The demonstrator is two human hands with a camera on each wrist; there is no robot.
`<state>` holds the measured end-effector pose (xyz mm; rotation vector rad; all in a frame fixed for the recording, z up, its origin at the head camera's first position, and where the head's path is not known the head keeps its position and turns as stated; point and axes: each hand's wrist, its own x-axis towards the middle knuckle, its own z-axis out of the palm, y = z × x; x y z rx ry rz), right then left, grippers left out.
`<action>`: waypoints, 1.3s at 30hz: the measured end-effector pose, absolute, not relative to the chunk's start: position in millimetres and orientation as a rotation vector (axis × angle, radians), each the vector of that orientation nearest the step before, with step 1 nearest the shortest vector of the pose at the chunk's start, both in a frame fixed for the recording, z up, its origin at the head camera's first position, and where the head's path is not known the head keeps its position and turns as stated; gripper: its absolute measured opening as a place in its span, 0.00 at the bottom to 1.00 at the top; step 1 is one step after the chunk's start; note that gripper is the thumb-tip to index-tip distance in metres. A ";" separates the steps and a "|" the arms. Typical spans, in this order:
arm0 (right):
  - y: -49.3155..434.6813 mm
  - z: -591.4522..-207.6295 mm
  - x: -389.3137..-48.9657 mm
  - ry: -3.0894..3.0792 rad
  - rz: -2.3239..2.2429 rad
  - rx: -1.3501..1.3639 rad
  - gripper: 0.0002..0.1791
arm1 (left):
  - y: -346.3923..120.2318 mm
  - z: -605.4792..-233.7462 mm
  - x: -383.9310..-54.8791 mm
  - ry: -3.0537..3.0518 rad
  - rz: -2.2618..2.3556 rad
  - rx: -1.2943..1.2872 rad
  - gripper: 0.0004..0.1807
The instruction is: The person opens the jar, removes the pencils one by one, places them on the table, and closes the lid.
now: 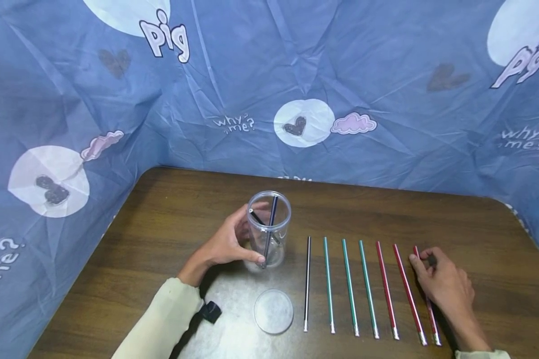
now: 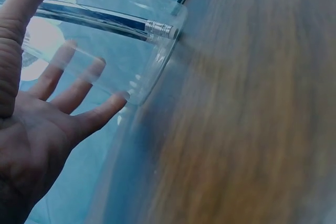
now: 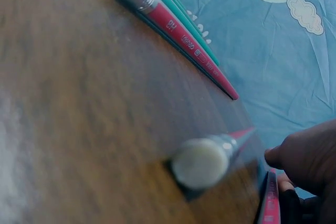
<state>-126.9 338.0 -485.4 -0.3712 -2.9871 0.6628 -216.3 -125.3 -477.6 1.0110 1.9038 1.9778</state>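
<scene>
My left hand (image 1: 226, 242) grips a clear plastic jar (image 1: 279, 247), its thumb on the near side and fingers around the back. Two dark pencils (image 2: 100, 19) lean inside the jar, one with its metal-banded eraser end at the bottom. On the right, my right hand (image 1: 449, 284) pinches the rightmost red pencil (image 1: 432, 321) near its upper end, thumb on one side and fingers on the other. That pencil (image 3: 271, 205) is partly covered by the hand. Beside it lie two more red pencils (image 1: 408, 289), eraser ends toward me.
Left of the red pencils, three teal pencils (image 1: 349, 284) and one black pencil (image 1: 307, 284) continue the row. A round clear lid (image 1: 273, 311) lies in front of the jar. Blue printed cloth (image 1: 233, 89) hangs behind the wooden table (image 1: 197, 194).
</scene>
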 end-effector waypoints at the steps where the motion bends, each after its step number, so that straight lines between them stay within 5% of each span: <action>1: 337.9 -485.7 -127.1 -2.983 0.661 -0.368 0.28 | -125.2 -477.2 -216.2 1.916 1.978 1.007 0.57; 20: 334.1 -476.8 -130.0 -2.857 0.741 -0.528 0.29 | -120.6 -472.6 -217.1 1.914 2.011 0.964 0.53; 39: 273.6 -432.8 -129.7 -2.590 0.760 -0.182 0.16 | -122.5 -477.3 -214.9 1.982 1.981 0.972 0.52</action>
